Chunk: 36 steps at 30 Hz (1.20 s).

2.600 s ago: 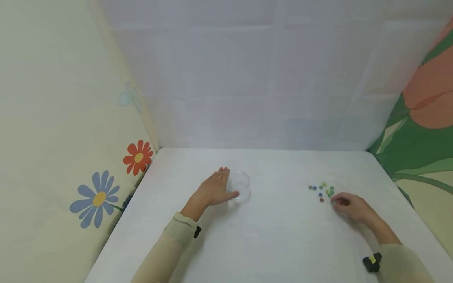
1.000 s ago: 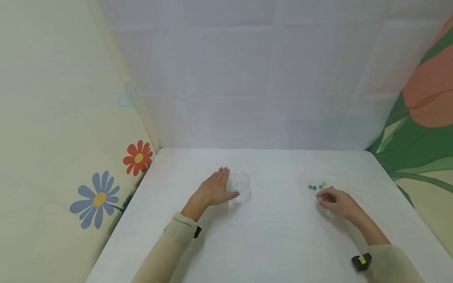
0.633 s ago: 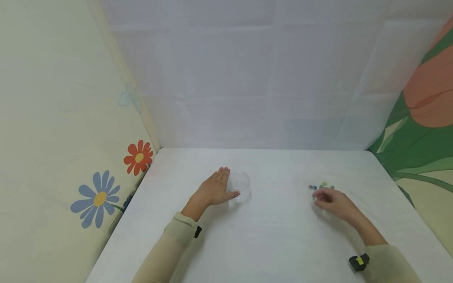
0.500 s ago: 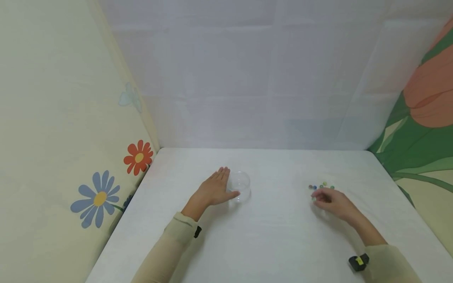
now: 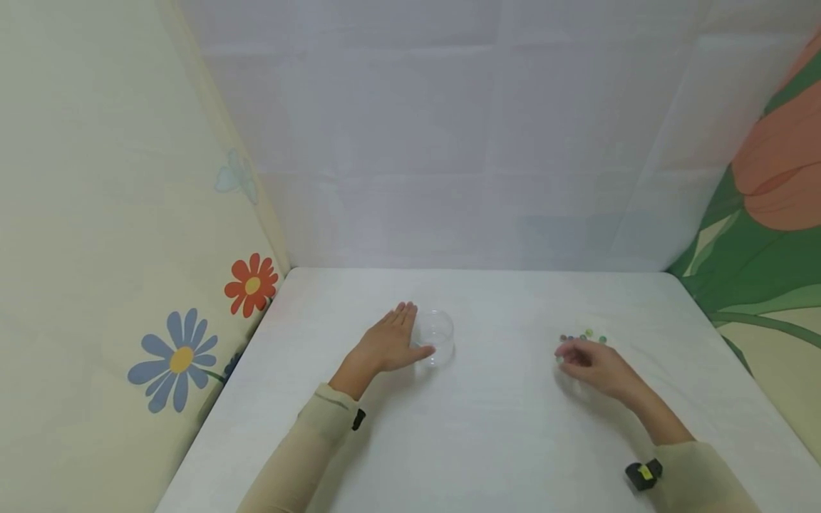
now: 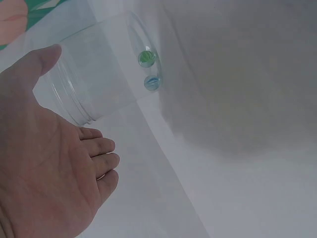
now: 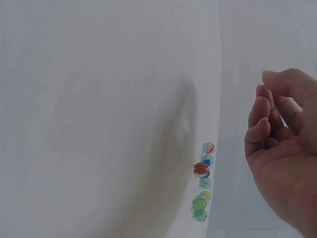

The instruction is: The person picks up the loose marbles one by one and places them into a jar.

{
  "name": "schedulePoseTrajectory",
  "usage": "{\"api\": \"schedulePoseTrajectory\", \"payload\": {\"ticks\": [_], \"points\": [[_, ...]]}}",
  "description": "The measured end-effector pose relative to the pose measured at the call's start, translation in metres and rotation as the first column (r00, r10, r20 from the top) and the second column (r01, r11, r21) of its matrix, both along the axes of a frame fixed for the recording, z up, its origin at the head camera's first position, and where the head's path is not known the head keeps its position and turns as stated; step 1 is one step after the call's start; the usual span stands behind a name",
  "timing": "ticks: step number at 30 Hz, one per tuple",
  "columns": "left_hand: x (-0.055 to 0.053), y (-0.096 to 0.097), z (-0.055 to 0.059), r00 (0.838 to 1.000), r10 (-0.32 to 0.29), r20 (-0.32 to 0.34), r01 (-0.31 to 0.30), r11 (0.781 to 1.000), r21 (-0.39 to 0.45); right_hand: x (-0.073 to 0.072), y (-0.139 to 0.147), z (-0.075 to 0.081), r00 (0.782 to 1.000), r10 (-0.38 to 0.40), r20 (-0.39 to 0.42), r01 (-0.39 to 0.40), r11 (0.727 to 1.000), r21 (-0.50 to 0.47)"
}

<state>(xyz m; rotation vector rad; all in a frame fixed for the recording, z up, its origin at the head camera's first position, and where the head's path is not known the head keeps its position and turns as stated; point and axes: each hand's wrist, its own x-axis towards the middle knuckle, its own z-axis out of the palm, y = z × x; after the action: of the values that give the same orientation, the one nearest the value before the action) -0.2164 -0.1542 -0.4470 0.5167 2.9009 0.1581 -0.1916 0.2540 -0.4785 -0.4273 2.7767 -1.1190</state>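
Note:
A clear jar [image 5: 436,338] stands on the table left of centre; the left wrist view shows a green marble [image 6: 146,58] and a blue-streaked marble [image 6: 152,83] at its bottom. My left hand [image 5: 387,343] lies against the jar's side, fingers extended and thumb near the rim. Over at the right, my right hand [image 5: 596,365] has thumb and fingertips together, pinching a small greenish marble [image 5: 559,359] just above the table. Behind that hand lie several loose marbles [image 5: 589,333], partly hidden; one is red-striped [image 7: 201,169]. In the right wrist view the fingers conceal the pinched marble.
A white cloth covers the table [image 5: 494,427]. White fabric [image 5: 410,142] rises along the back edge. Flower-printed panels stand at the left [image 5: 128,214] and right [image 5: 770,249] sides.
My right hand has moved left from the right edge of the marbles, bringing a greenish marble along in its fingertips. My left hand and the jar have stayed in place.

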Motion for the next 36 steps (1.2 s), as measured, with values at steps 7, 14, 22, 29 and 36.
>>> {"api": "schedulePoseTrajectory", "payload": {"ticks": [7,14,22,29,36], "points": [[0.0,0.0,0.0,1.0,0.003,0.003,-0.003,1.0,-0.004,-0.003,-0.007,-0.001,1.0,0.021,-0.004,-0.021,1.0,-0.019],[0.0,0.0,-0.001,1.0,0.003,-0.001,-0.003,1.0,-0.014,-0.003,-0.015,-0.001,1.0,0.023,-0.007,-0.023,0.999,-0.024],[0.0,0.001,0.001,1.0,-0.002,-0.003,0.002,1.0,-0.009,-0.004,-0.023,-0.003,1.0,0.01,-0.008,-0.01,1.0,-0.028],[0.001,0.001,0.001,1.0,0.002,-0.002,-0.002,1.0,-0.007,-0.005,-0.03,-0.003,1.0,-0.001,0.015,0.001,0.999,-0.035],[0.001,0.001,0.0,1.0,-0.001,-0.01,0.001,1.0,-0.016,-0.007,-0.035,-0.002,1.0,0.019,0.019,-0.019,0.999,-0.051]]}}
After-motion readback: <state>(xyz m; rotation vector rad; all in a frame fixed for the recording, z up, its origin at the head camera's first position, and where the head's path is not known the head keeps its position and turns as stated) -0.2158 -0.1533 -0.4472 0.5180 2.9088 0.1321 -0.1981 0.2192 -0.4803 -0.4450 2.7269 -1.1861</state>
